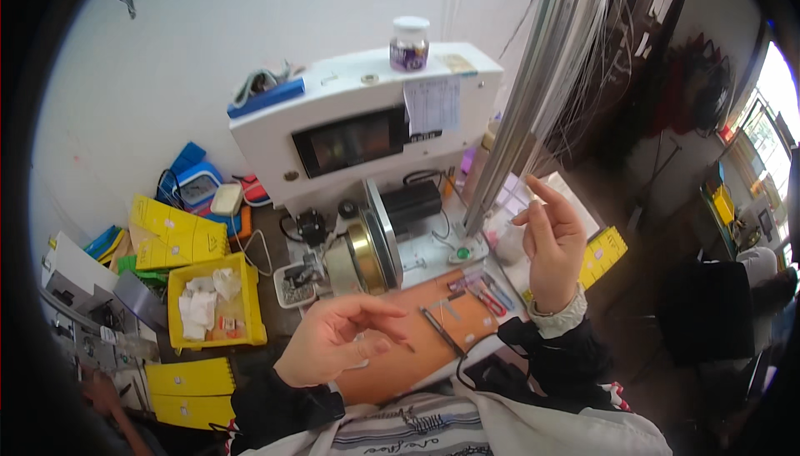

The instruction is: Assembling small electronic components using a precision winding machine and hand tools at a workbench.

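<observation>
The left hand [337, 339] pinches a thin wire end above the brown table [400, 364]; the right hand [552, 243], raised and loosely open, draws a fine strand [533, 135] taut from the hanging bundle beside the winding machine [367, 248].

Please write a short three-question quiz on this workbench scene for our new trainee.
1. True or false: the right hand is raised beside the hanging bundle of thin clear strands.
2. What stands on top of the white machine? A) a small jar with a white lid B) a red mug C) a roll of tape
3. What lies in the open yellow bin left of the left hand?

Key:
1. True; its fingers are up by the strands.
2. A.
3. Crumpled white scraps, with some small red bits.
</observation>
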`<act>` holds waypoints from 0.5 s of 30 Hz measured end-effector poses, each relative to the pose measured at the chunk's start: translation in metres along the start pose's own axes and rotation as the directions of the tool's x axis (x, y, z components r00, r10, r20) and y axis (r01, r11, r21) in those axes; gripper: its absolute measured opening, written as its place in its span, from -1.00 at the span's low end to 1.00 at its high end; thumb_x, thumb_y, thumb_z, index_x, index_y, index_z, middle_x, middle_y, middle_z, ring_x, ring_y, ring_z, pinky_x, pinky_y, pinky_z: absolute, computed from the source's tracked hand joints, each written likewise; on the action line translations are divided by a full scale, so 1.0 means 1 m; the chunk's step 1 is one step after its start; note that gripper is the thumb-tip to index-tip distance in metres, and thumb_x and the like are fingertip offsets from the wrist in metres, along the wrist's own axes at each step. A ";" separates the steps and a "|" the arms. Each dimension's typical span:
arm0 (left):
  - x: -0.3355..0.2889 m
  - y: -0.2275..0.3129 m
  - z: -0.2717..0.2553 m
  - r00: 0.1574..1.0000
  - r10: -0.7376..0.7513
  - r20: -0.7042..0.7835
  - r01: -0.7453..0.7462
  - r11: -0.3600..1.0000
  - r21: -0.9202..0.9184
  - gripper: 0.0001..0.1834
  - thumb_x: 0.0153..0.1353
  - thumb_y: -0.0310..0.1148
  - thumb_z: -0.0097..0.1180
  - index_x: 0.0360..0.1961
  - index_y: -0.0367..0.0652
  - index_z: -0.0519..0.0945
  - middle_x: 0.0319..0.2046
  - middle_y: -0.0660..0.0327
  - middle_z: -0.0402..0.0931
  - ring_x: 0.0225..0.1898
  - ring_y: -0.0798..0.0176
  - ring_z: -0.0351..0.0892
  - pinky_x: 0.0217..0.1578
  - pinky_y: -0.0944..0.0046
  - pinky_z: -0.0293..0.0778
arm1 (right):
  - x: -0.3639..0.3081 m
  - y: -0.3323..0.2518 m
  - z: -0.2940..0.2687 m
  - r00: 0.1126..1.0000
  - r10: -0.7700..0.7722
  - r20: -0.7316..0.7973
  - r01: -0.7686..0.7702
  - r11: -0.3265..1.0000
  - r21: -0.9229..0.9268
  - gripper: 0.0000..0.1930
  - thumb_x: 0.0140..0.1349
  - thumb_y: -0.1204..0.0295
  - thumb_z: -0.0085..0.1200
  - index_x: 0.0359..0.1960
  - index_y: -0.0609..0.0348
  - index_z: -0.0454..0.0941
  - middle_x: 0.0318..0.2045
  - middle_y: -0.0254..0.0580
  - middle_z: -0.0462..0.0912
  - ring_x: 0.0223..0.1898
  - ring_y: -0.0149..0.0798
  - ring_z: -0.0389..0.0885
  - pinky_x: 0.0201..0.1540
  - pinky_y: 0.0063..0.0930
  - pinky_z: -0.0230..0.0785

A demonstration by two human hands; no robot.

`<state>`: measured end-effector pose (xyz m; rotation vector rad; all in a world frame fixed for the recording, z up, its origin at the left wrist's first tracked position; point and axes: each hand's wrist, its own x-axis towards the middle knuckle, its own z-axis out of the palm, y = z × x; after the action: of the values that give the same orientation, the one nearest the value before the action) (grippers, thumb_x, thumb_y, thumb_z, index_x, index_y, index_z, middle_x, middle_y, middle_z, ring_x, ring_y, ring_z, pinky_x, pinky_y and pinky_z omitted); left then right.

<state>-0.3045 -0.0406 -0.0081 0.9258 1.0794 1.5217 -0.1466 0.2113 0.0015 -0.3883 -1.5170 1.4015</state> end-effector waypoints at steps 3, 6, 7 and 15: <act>0.000 -0.014 0.003 0.990 -0.080 -0.118 0.076 0.996 -0.043 -0.58 0.18 -0.51 0.30 0.07 -0.38 0.52 -0.16 0.04 0.66 -0.06 0.19 0.66 0.01 0.26 0.50 | -0.023 0.043 0.006 0.971 0.240 0.003 -0.238 0.965 0.105 -0.71 0.44 0.47 -0.01 0.14 0.29 0.47 -0.47 -0.33 0.63 -0.66 -0.73 0.20 -0.62 -0.76 -0.03; 0.000 -0.026 0.003 0.982 -0.114 -0.151 0.110 0.993 -0.039 -0.58 0.19 -0.49 0.28 0.06 -0.39 0.52 -0.19 0.03 0.67 -0.08 0.18 0.66 -0.01 0.24 0.51 | -0.024 0.082 0.010 0.936 0.348 -0.044 -0.333 0.921 0.204 -0.73 0.44 0.44 0.00 0.10 0.29 0.46 -0.45 -0.29 0.63 -0.67 -0.71 0.20 -0.63 -0.74 -0.04; 0.001 -0.029 0.003 0.980 -0.125 -0.155 0.120 0.992 -0.044 -0.58 0.19 -0.48 0.27 0.06 -0.39 0.52 -0.20 0.03 0.67 -0.09 0.17 0.66 0.00 0.24 0.50 | -0.022 0.090 0.006 0.922 0.380 -0.073 -0.356 0.906 0.228 -0.77 0.44 0.40 0.02 0.02 0.27 0.47 -0.43 -0.27 0.62 -0.68 -0.68 0.20 -0.64 -0.73 -0.03; -0.001 -0.044 0.005 0.954 -0.150 -0.262 0.141 0.989 -0.051 -0.62 0.20 -0.45 0.24 0.02 -0.39 0.53 -0.23 0.00 0.67 -0.15 0.15 0.67 -0.02 0.22 0.50 | -0.021 0.134 -0.011 0.874 0.453 -0.176 -0.401 0.877 0.265 -0.82 0.42 0.39 0.04 -0.09 0.24 0.49 -0.42 -0.31 0.61 -0.68 -0.66 0.20 -0.63 -0.70 -0.01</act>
<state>-0.2871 -0.0371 -0.0482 0.6163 1.2803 1.5641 -0.1785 0.2386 -0.1278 -0.7590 -1.1040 1.7818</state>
